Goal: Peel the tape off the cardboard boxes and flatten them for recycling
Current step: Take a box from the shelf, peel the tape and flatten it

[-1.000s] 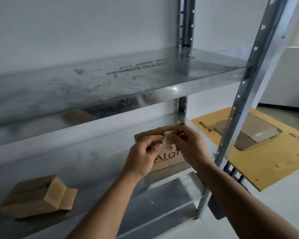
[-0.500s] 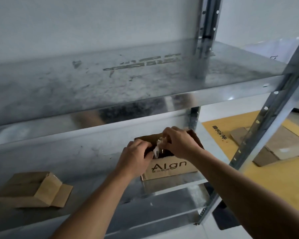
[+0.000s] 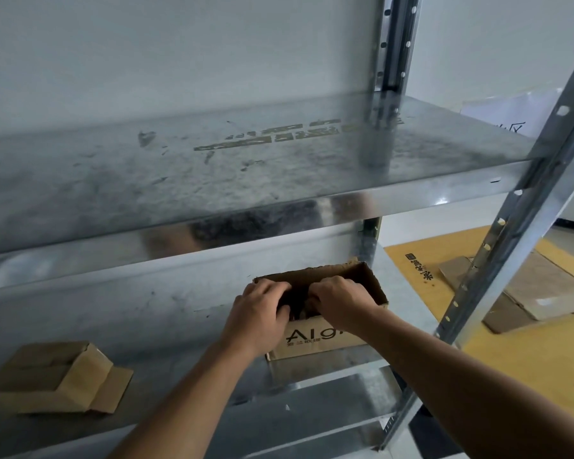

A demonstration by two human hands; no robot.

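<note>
Head view: a brown box stands upright on the metal shelf, near its right end. The top is open, the inside is dark and the rear rim is ragged. Black letters "Alg" show on the front wall, with small characters beneath. The left hand and right hand sit side by side on the front rim. Both hands' fingers curl over it into the opening and grip the wall.

The open box sits right of middle on the shelf, with the left hand and right hand on its near edge, a second box far left, and flat cardboard on a floor sheet further right.
</note>
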